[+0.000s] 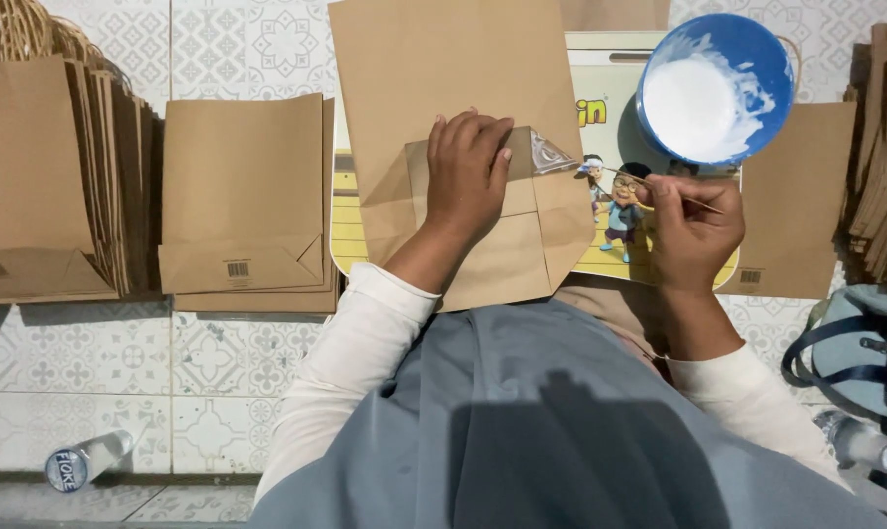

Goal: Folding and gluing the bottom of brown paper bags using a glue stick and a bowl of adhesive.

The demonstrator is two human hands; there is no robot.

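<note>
A flat brown paper bag lies in front of me on a small picture-printed board. Its bottom flaps are folded up, and one corner glistens with wet glue. My left hand presses flat on the folded flap, fingers spread. Just to the right of the bag, my right hand pinches a thin wooden stick whose tip points toward the glued corner. Beyond that hand stands a blue bowl of white glue.
A stack of flat brown bags lies to the left, with upright handled bags further left. More bags stand at the right edge. A plastic bottle lies on the tiled floor; a blue-grey bag sits at the right.
</note>
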